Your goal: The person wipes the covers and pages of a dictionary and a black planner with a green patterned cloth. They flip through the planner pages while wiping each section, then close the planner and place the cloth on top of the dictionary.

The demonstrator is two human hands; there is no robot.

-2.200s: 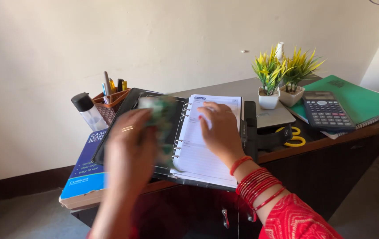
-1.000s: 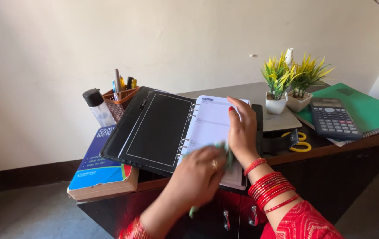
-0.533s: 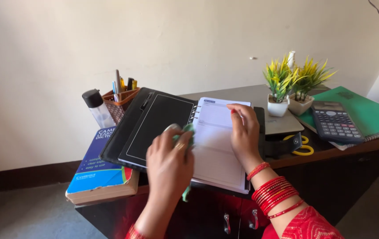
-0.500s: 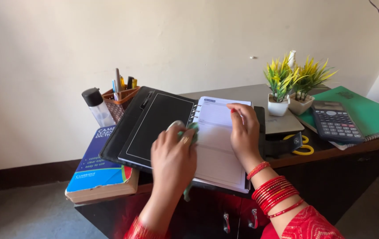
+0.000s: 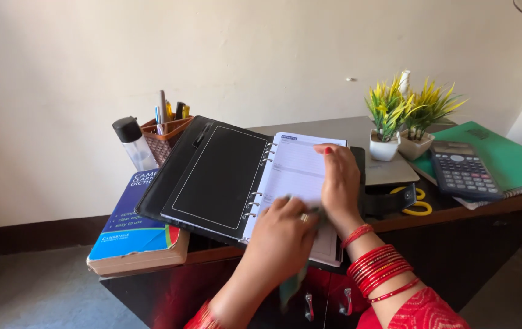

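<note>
watching: a person at a dark desk (image 5: pixel 456 210) working over an open ring-binder planner (image 5: pixel 255 183)
planner: lies open and tilted, its black left cover propped up on a thick blue book (image 5: pixel 133 228) and leaning toward the pen holder (image 5: pixel 166 134), its white page facing up
right hand: right hand (image 5: pixel 339 183) lies flat on the white page, fingers spread, pinning it down, nothing gripped
left hand: left hand (image 5: pixel 282 240) sits curled at the lower edge of the page, pinching something thin and greenish, too blurred to name
risk, slide: the planner overhangs the desk's front edge, so a firm push on the lower page could tip it off, i'd judge
risk, rings: a tug at the page might tear the holes at the metal rings (image 5: pixel 255 195)
risk, neighbours: the raised cover stands just beside the small bottle (image 5: pixel 133 143), and a shove could knock it over
</note>
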